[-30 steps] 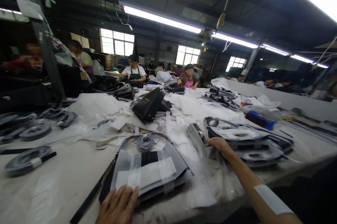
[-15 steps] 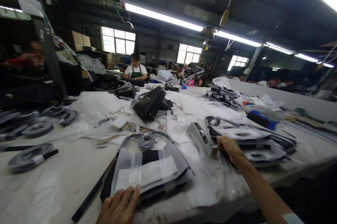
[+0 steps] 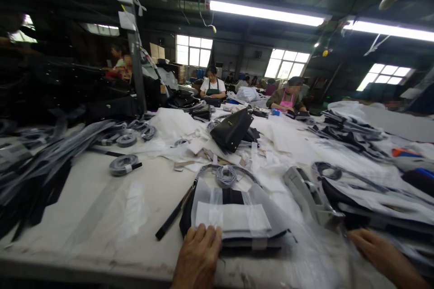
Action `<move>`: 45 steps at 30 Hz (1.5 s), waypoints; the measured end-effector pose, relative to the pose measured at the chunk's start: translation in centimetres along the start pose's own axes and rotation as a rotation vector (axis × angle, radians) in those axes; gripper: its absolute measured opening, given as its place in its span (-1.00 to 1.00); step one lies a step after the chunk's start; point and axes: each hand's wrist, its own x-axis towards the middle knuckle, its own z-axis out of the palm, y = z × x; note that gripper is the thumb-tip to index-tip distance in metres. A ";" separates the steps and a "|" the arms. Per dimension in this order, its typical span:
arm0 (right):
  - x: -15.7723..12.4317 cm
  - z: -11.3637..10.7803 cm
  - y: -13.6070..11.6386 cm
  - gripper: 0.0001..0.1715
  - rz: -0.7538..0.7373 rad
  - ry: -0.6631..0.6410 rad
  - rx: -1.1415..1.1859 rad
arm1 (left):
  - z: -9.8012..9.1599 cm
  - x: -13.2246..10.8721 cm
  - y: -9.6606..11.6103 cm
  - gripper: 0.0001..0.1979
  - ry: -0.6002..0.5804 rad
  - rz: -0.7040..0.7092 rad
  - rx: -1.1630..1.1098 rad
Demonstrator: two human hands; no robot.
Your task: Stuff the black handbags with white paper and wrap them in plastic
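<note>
A black handbag (image 3: 233, 196) lies in front of me, its front covered with thin grey-white wrapping, a white padding sheet and clear tape strips. My left hand (image 3: 198, 255) lies on its lower left edge, fingers stretched out over the padding. A coiled, wrapped strap (image 3: 226, 176) rests at the bag's top, inside the handle's arc. To the right stands a grey tape dispenser (image 3: 307, 196). Just in front of its near end, my right hand (image 3: 376, 248) is closed in a pinch on what looks like clear tape, blurred by motion.
Wrapped bags (image 3: 379, 203) are stacked at the right. Long wrapped straps (image 3: 54, 162) lie at the left, with a coiled strap (image 3: 124, 164) nearer. An unwrapped black bag (image 3: 232, 130) sits behind scraps. Two co-workers, one in a green apron (image 3: 213, 87), work farther back.
My view has turned left, so the bag and table appear shifted right. My right hand has come from the dispenser's side to in front of its near end. My left hand stays on the bag.
</note>
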 end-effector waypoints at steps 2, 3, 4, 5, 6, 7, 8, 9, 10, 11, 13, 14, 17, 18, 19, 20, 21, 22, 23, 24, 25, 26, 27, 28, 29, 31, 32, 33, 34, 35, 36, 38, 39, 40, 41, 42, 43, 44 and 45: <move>-2.1 0.8 -5.7 -0.58 -0.143 -0.191 0.095 | 0.0 0.1 0.1 -0.59 -0.012 -0.002 -0.009; -3.3 1.5 -9.3 -0.59 -0.237 -0.308 0.125 | 0.0 0.1 0.1 -0.59 -0.016 -0.002 -0.013; -4.5 2.6 -13.0 -0.62 -0.318 -0.433 0.145 | 0.0 0.1 0.1 -0.60 -0.015 -0.002 -0.015; -5.6 3.8 -16.7 -0.67 -0.388 -0.570 0.155 | 0.0 0.1 0.1 -0.60 -0.012 0.000 -0.014; -6.5 5.2 -20.1 -0.72 -0.451 -0.710 0.143 | 0.0 0.1 0.1 -0.60 -0.008 0.000 -0.014; -7.1 6.7 -23.1 -0.79 -0.525 -0.832 0.105 | 0.0 0.1 0.2 -0.61 -0.007 -0.003 -0.014; -7.5 8.2 -25.6 -0.84 -0.590 -0.910 0.045 | -0.1 0.0 0.2 -0.62 -0.009 -0.006 -0.017; -7.6 9.8 -27.6 -0.86 -0.659 -0.973 -0.033 | -0.1 0.0 0.2 -0.63 -0.013 -0.010 -0.022; -7.5 11.3 -29.3 -0.87 -0.736 -1.021 -0.129 | -0.1 0.0 0.3 -0.64 -0.018 -0.013 -0.028; -7.3 12.7 -30.6 -0.87 -0.811 -1.050 -0.237 | -0.1 0.0 0.3 -0.65 -0.022 -0.014 -0.032; -6.6 15.0 -32.7 -0.86 -0.937 -1.082 -0.467 | -0.1 0.0 0.3 -0.67 -0.021 -0.007 -0.038; -6.3 16.0 -33.5 -0.85 -0.981 -1.090 -0.571 | 0.0 0.0 0.2 -0.67 -0.014 -0.001 -0.039; -5.7 18.3 -35.2 -0.80 -1.041 -1.142 -0.806 | 0.3 0.0 0.1 -0.70 0.020 0.012 -0.038; -5.6 18.9 -35.5 -0.79 -1.048 -1.162 -0.848 | 0.4 0.0 0.0 -0.71 0.035 0.012 -0.035; -5.5 19.4 -35.7 -0.77 -1.048 -1.179 -0.875 | 0.4 0.0 0.0 -0.72 0.048 0.012 -0.035; -5.4 19.9 -35.8 -0.75 -1.055 -1.183 -0.890 | 0.5 0.0 -0.1 -0.73 0.058 0.013 -0.037; -5.2 20.3 -35.8 -0.74 -1.086 -1.161 -0.899 | 0.5 0.0 -0.1 -0.73 0.065 0.015 -0.041; -5.0 20.6 -35.8 -0.71 -1.141 -1.118 -0.911 | 0.5 0.1 -0.2 -0.74 0.068 0.017 -0.046; -4.7 20.8 -35.7 -0.68 -1.217 -1.061 -0.932 | 0.5 0.1 -0.2 -0.74 0.068 0.018 -0.051; -4.2 20.9 -35.6 -0.64 -1.304 -1.000 -0.948 | 0.5 0.1 -0.2 -0.73 0.065 0.017 -0.056; -3.7 20.8 -35.5 -0.61 -1.388 -0.938 -0.947 | 0.4 0.2 -0.3 -0.73 0.060 0.015 -0.060; -3.1 20.5 -35.3 -0.60 -1.448 -0.870 -0.910 | 0.3 0.2 -0.3 -0.73 0.055 0.013 -0.064; -2.6 20.1 -35.1 -0.60 -1.472 -0.805 -0.842 | 0.3 0.3 -0.3 -0.73 0.050 0.013 -0.068; -2.0 19.6 -34.7 -0.60 -1.471 -0.737 -0.765 | 0.3 0.3 -0.3 -0.73 0.045 0.014 -0.072; -1.6 19.0 -34.3 -0.57 -1.444 -0.658 -0.682 | 0.3 0.3 -0.3 -0.73 0.041 0.016 -0.074; -1.3 18.0 -32.9 -0.37 -1.331 -0.513 -0.499 | 0.4 0.2 -0.3 -0.73 0.037 0.022 -0.073; -1.6 17.7 -32.0 -0.22 -1.266 -0.475 -0.410 | 0.4 0.2 -0.3 -0.74 0.035 0.024 -0.068; -2.0 17.7 -31.0 -0.08 -1.202 -0.464 -0.329 | 0.6 0.1 -0.3 -0.74 0.033 0.027 -0.060; -2.7 17.8 -29.9 0.00 -1.136 -0.472 -0.257 | 0.8 0.1 -0.3 -0.74 0.030 0.030 -0.050; -3.5 18.1 -29.0 0.02 -1.074 -0.501 -0.214 | 1.0 0.1 -0.4 -0.74 0.029 0.035 -0.043; -4.3 18.5 -28.1 0.00 -1.017 -0.538 -0.212 | 1.3 0.1 -0.4 -0.74 0.034 0.038 -0.040; -5.9 19.4 -26.8 -0.08 -0.897 -0.544 -0.252 | 2.0 0.3 -0.5 -0.76 0.090 0.048 -0.048; -6.6 19.7 -26.4 -0.11 -0.848 -0.502 -0.260 | 2.3 0.4 -0.6 -0.79 0.145 0.053 -0.057; -7.2 19.9 -26.0 -0.12 -0.819 -0.439 -0.251 | 2.6 0.6 -0.6 -0.81 0.207 0.056 -0.066; -7.7 19.9 -25.7 -0.14 -0.809 -0.367 -0.227 | 2.7 0.8 -0.7 -0.83 0.255 0.060 -0.076; -8.2 19.9 -25.4 -0.17 -0.811 -0.304 -0.193 | 2.8 0.9 -0.8 -0.84 0.276 0.067 -0.088; -8.6 19.8 -25.0 -0.20 -0.821 -0.273 -0.159 | 2.8 1.0 -0.8 -0.86 0.265 0.071 -0.099; -8.9 19.7 -24.5 -0.26 -0.828 -0.273 -0.133 | 2.6 1.1 -0.9 -0.86 0.228 0.071 -0.106; -9.2 19.5 -24.1 -0.31 -0.826 -0.295 -0.118 | 2.3 1.2 -0.9 -0.84 0.178 0.066 -0.113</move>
